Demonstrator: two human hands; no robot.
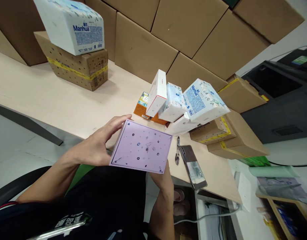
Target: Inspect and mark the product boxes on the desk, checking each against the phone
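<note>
A lilac cardboard box [143, 146], its face dotted with small dark rings and spots, is held tilted above my lap at the table's front edge. My left hand [100, 141] grips it by the left side, thumb along the upper edge and fingers behind. My right hand [162, 173] is at its lower right; the box hides the fingers, while the wrist and forearm show below. Just beyond the box stand a white box with a red edge line [157, 93] and orange packets [140, 108]. A pen [178, 151] and a phone [193, 166] lie to the right.
Tissue packs marked Manhua [206, 100] sit on taped cartons [213, 130] at the right. Another tissue pack [73, 26] rests on a spotted carton [75, 66] at back left. Large brown cartons [145, 43] line the table's [75, 103] rear. A grey cable [206, 218] hangs below.
</note>
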